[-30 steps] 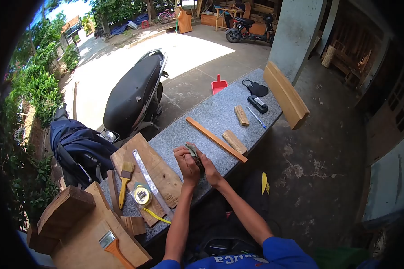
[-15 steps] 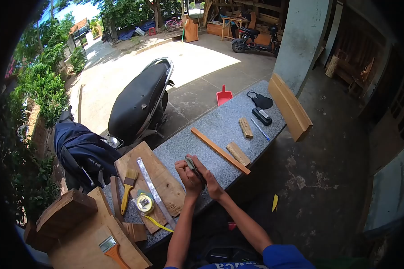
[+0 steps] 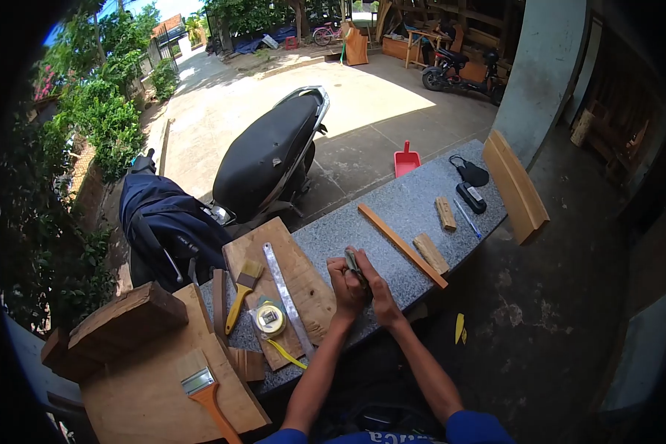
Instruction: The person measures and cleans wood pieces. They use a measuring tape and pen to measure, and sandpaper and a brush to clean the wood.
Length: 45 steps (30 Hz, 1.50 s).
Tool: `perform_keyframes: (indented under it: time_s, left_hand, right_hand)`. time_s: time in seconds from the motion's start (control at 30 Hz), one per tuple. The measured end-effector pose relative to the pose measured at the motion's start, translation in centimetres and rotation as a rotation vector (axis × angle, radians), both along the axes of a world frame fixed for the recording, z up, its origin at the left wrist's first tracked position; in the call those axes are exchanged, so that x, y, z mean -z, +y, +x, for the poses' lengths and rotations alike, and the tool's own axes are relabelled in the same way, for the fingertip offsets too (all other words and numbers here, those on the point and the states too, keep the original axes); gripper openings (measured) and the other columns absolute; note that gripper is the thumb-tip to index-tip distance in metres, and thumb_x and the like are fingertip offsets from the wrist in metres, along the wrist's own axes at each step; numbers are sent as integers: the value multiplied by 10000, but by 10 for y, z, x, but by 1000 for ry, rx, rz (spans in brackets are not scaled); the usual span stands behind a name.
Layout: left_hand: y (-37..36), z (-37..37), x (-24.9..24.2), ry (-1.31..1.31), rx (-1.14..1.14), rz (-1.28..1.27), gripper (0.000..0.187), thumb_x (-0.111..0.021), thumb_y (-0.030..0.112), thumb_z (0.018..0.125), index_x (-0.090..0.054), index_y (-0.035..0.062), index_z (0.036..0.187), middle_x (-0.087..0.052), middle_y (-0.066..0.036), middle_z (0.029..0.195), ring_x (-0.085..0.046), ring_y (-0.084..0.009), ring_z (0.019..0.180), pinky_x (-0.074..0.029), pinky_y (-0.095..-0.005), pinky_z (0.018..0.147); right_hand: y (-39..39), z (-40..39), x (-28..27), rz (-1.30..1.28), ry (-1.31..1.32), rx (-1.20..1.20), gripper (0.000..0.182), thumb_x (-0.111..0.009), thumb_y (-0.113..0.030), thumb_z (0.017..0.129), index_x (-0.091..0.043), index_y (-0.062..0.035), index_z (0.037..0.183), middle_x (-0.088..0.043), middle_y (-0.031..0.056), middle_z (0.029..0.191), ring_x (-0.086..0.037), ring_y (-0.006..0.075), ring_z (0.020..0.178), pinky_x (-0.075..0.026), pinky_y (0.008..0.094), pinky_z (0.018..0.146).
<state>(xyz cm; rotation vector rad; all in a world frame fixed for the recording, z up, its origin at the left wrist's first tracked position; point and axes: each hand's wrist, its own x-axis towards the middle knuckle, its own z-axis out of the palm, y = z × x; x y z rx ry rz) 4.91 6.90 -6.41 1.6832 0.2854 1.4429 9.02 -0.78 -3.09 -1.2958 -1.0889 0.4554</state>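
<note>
My left hand point(image 3: 348, 290) and my right hand point(image 3: 379, 294) are close together above the front edge of the granite slab point(image 3: 322, 246). Between them is a small dark, greyish object point(image 3: 354, 264), too small to make out. The fingers of my left hand are curled round it, and my right hand presses against it from the other side. Left of my hands, a metal ruler point(image 3: 287, 298) lies on a wooden board point(image 3: 303, 277), beside a tape measure point(image 3: 269, 318) and a yellow-handled brush point(image 3: 243, 294). To their right lies a thin wooden strip point(image 3: 401, 245).
Wood pieces point(image 3: 445, 213) point(image 3: 430, 253), a pen point(image 3: 468, 219), a black case point(image 3: 471, 198) and a black mask point(image 3: 469, 171) lie at the right. A plank point(image 3: 514, 186) leans there. A motorbike point(image 3: 270, 152) stands beyond; an orange-handled brush point(image 3: 209, 396) lies lower left.
The whole view has shifted, so the slab and the things on it appear further right. Both hands stay together around the small object.
</note>
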Motion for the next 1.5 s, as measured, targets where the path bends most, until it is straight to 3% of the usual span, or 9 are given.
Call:
perform_keyframes:
  time_s: [0.17,0.3,0.43,0.53,0.7,0.83,0.97,1.1,1.5]
  left_hand:
    - [0,-4,-2,46,60,-101,188,-348,195,832,-366,8,849,-369,-117,821,-385,-190,761,-351,-310,720]
    - [7,1,-1,14,52,-70,182,-360,192,833,-365,10,845,-369,-110,819,-381,-182,750,-353,-306,711]
    - [13,3,-3,-53,130,-12,161,-355,188,834,-348,27,835,-378,-105,833,-368,-164,767,-339,-305,740]
    - [24,18,-9,-135,131,-24,139,-361,172,834,-338,35,827,-393,-112,864,-374,-161,779,-337,-305,758]
    - [38,22,0,-100,135,-95,180,-373,209,833,-349,32,855,-392,-98,875,-375,-150,793,-335,-296,766]
    - [35,16,8,-84,195,-204,279,-366,317,838,-359,42,887,-384,-73,874,-383,-142,817,-338,-282,779]
    - [38,8,20,-134,318,-436,322,-356,365,824,-360,50,890,-363,-62,867,-371,-146,815,-336,-283,785]
    - [33,13,15,-225,381,-609,349,-355,402,822,-357,57,876,-352,-53,855,-356,-136,770,-336,-263,752]
    - [31,8,3,-18,144,-347,413,-381,438,874,-393,31,946,-364,-39,844,-366,-109,749,-345,-245,696]
  right_hand:
    - [4,11,25,-146,417,32,669,-159,-490,898,-259,24,1315,-251,190,1370,-138,292,1306,-103,329,1046]
    - [-6,-7,4,54,-10,52,633,-161,-454,913,-235,21,1325,-266,172,1363,-210,247,1283,-156,306,1036]
    - [6,8,11,-86,582,-72,687,-149,-504,890,-218,19,1331,-238,163,1382,-140,282,1307,-93,341,1050]
    - [9,-3,-4,117,145,30,649,-148,-459,910,-218,37,1324,-236,165,1380,-150,247,1305,-113,300,1047]
    - [26,23,38,-169,417,57,710,-123,-513,888,-138,33,1342,-121,160,1416,-72,241,1319,-41,322,1058]
    - [11,-4,-7,78,-48,-18,629,-133,-442,915,-175,19,1340,-159,177,1404,-74,272,1318,-69,318,1057]
    - [23,20,43,-226,203,96,654,-159,-483,899,-186,-6,1345,-166,149,1410,-74,291,1318,-75,353,1055]
    - [14,-3,-2,-10,-265,-88,632,-128,-463,910,-203,-6,1340,-176,162,1403,-82,301,1314,-85,334,1058]
    - [27,26,31,-274,48,55,659,-165,-475,902,-173,18,1341,-169,184,1400,-96,317,1311,-82,368,1056]
